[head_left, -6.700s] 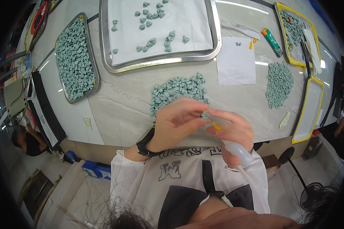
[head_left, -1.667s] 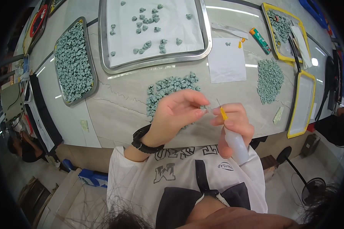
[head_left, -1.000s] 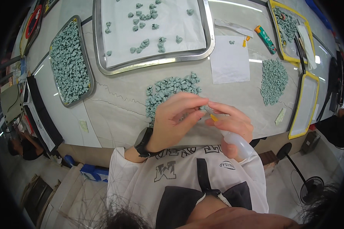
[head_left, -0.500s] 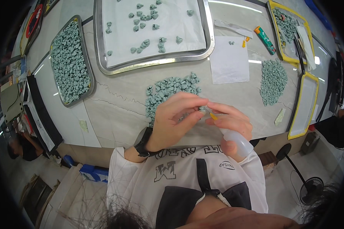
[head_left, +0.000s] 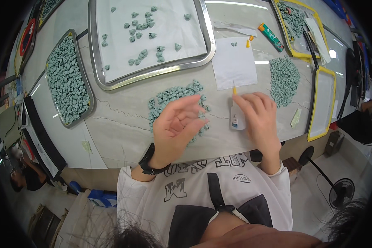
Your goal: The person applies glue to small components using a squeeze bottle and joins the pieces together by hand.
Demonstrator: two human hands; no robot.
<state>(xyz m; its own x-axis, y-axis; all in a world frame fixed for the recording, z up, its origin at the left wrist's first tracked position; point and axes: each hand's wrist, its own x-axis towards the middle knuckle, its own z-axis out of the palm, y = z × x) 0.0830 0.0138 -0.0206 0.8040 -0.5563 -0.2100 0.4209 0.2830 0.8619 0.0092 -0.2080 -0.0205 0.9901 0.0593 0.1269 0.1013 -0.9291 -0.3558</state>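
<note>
My left hand (head_left: 178, 126) is over the near part of a pile of small grey-green, knob-like pieces (head_left: 173, 94). Its thumb and fingers are curved but apart, and I make out no piece held between them. With my right hand (head_left: 258, 118) I hold a small translucent squeeze bottle (head_left: 237, 120) with a yellow tip and a thin nozzle, at the right of the pile. The nozzle points away from me, toward the near edge of a white paper sheet (head_left: 234, 62). My fingers cover part of the bottle.
A metal tray (head_left: 153, 70) lined with white paper holds scattered green pieces. A full tray (head_left: 68, 78) stands left. Tiny green pieces (head_left: 284, 82) lie heaped at right, near a green tube (head_left: 270, 37) and yellow-rimmed trays (head_left: 321, 103). A fan (head_left: 341, 192) stands on the floor.
My hands have moved apart. The left has drawn left and its fingers have spread; the right has turned the bottle so its tip points away from me. The whole view has shifted slightly.
</note>
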